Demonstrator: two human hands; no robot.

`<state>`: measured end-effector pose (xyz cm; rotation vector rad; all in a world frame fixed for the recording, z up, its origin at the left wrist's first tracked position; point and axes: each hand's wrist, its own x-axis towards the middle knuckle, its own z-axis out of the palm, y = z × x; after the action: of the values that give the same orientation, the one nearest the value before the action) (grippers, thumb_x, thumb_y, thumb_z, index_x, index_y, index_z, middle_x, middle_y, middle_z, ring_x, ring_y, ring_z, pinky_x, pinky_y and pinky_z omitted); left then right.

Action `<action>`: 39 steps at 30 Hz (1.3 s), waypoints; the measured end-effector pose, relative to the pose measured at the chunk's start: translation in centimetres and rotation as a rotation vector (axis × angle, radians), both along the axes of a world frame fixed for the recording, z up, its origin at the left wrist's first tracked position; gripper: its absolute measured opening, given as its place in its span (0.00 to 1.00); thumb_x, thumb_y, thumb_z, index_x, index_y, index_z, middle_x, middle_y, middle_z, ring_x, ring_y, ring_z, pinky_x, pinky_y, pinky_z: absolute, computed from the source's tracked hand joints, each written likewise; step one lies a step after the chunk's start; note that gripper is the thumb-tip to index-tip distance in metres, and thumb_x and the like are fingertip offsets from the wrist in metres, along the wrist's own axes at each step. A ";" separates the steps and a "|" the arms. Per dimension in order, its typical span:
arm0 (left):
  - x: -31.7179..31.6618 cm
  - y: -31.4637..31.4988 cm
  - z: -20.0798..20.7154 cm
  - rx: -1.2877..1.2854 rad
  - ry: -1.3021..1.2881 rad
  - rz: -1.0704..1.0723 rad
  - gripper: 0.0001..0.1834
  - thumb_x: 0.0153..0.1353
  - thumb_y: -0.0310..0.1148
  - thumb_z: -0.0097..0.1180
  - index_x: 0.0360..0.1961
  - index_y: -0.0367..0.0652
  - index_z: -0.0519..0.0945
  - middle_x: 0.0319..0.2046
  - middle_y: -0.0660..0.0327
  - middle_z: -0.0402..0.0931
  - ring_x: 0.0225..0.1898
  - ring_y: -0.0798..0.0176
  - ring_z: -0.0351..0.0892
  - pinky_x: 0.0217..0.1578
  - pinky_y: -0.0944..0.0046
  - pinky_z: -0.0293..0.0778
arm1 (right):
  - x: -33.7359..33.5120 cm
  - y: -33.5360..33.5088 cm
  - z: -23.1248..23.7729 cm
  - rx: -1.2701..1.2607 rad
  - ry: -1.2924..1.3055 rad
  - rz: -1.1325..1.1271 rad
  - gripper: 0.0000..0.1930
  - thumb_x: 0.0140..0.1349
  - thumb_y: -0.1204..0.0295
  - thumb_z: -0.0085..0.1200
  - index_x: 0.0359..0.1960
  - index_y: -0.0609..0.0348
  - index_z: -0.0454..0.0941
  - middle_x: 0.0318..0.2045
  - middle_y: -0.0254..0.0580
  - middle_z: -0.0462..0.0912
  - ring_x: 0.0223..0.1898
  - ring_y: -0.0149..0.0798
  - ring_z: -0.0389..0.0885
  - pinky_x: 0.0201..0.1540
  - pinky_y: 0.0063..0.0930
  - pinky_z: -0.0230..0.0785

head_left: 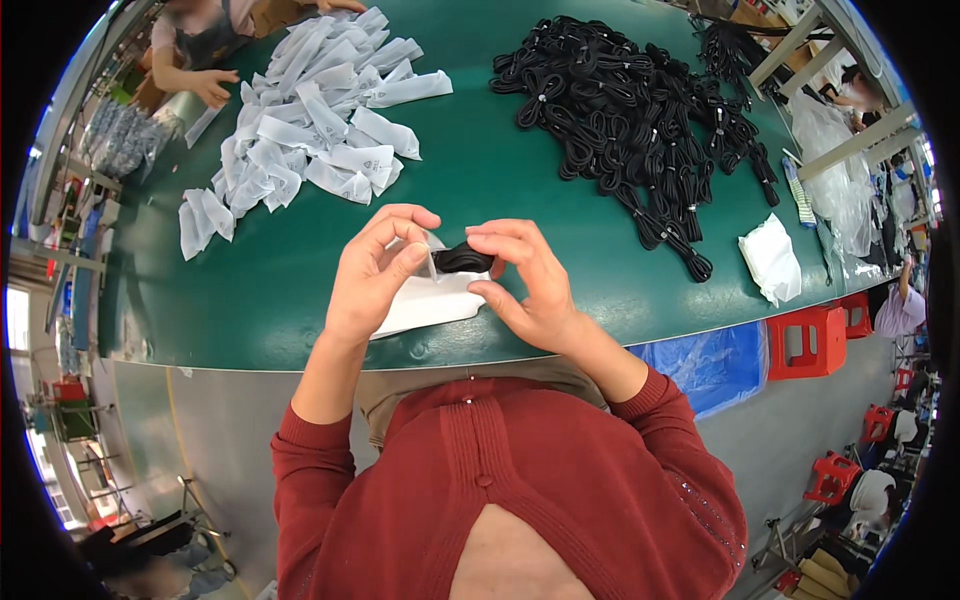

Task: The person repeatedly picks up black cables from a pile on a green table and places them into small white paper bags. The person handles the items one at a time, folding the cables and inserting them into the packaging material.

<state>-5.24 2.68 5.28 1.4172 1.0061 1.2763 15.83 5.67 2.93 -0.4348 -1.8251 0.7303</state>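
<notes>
Between my hands, just above the green table, is a coiled black cable (pixel 464 259). My right hand (pixel 535 285) pinches its right end between fingers and thumb. At the cable's left end, my left hand (pixel 372 275) grips the edge of a thin, translucent white bag (pixel 434 264) with thumb and forefinger. The cable's left end is at the bag's mouth; how far it is inside, I cannot tell. Under both hands lie flat white bags (pixel 432 306), apparently stacked, near the table's front edge.
A heap of filled white bags (pixel 300 130) lies at the far left, with a co-worker's hand (pixel 212 88) beside it. A large pile of coiled black cables (pixel 630 130) covers the far right. Nearer are a white packet (pixel 770 260), a blue bin (pixel 705 365) and a red stool (pixel 806 343).
</notes>
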 end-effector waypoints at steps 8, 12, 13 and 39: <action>1.6 0.9 -0.2 0.048 0.018 0.036 0.09 0.65 0.35 0.59 0.32 0.41 0.75 0.50 0.59 0.72 0.56 0.60 0.72 0.58 0.60 0.63 | -1.0 0.9 0.1 -0.411 0.262 -0.231 0.19 0.58 0.83 0.60 0.51 0.66 0.71 0.33 0.38 0.76 0.26 0.23 0.71 0.29 0.17 0.67; 1.9 1.0 0.1 0.068 -0.034 0.022 0.09 0.66 0.34 0.57 0.32 0.41 0.75 0.49 0.58 0.72 0.57 0.59 0.72 0.59 0.57 0.64 | -1.5 -0.2 -0.6 -0.245 0.110 -0.131 0.22 0.56 0.81 0.65 0.50 0.64 0.68 0.31 0.37 0.74 0.24 0.22 0.69 0.27 0.17 0.66; 1.9 1.1 0.2 0.031 -0.101 -0.001 0.09 0.67 0.34 0.57 0.33 0.40 0.75 0.49 0.58 0.72 0.57 0.58 0.72 0.59 0.57 0.64 | -1.3 -0.3 -0.3 -0.255 0.029 -0.101 0.19 0.55 0.80 0.65 0.47 0.63 0.71 0.33 0.38 0.76 0.25 0.25 0.72 0.27 0.19 0.67; 1.9 -1.8 -5.5 0.135 0.611 0.155 0.10 0.52 0.23 0.66 0.37 0.39 0.82 0.38 0.58 0.77 0.34 0.62 0.76 0.33 0.66 0.72 | 13.6 2.5 -8.6 -0.054 -0.850 -1.063 0.19 0.60 0.72 0.58 0.54 0.57 0.77 0.43 0.49 0.74 0.47 0.53 0.72 0.45 0.44 0.69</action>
<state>-3.35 0.84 -0.26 1.9247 1.4762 1.0467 29.43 8.17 -5.64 -1.7652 -1.9170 -0.2089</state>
